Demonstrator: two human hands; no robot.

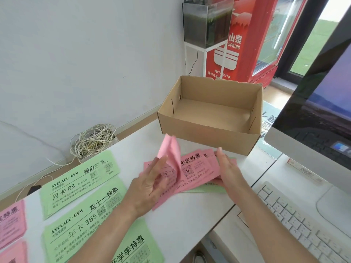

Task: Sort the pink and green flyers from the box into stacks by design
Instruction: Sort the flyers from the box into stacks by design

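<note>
The white worktop carries an open cardboard box at the back and green stacks on the left. A loose pink pile sprawls before the box. The right hand rests flat on its edge, and the left hand pinches one upturned pink flyer.

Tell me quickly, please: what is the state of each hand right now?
Left hand: pinches one lifted pink paper flyer.
Right hand: open, flat against the loose pile of pink flyers.
</note>
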